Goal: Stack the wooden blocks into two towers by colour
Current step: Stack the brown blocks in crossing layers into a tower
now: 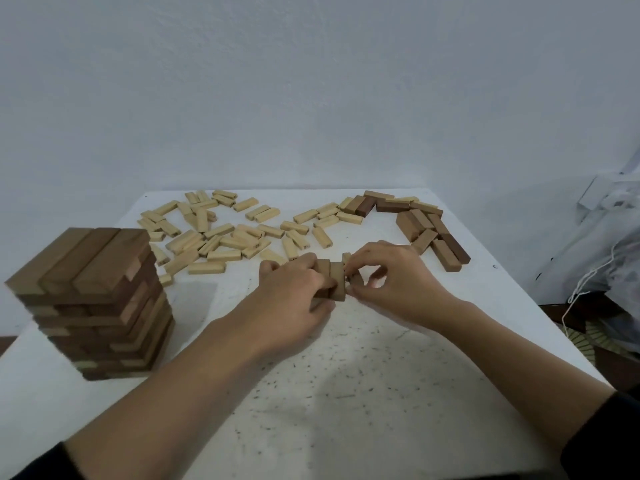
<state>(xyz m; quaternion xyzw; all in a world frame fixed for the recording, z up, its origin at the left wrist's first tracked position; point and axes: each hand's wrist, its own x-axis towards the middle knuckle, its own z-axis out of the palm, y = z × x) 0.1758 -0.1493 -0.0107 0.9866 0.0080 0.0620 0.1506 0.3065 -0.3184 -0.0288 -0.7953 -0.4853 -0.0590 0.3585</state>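
Desk [346, 393] centre: left hand [294, 289] fingers curled round brown blocks [336, 282], right hand [398, 282] pinching the same cluster from its other side | left edge: brown tower [93, 296] standing | far edge: pale blocks [221, 237] scattered flat | far right corner: loose brown pile [429, 230] lying jumbled

Brown and cream wood on a flecked white table [346, 393]
The tower [93, 299] at near left was banded dark and mid brown, far loose blocks [221, 233] cream, held blocks [336, 282] brown
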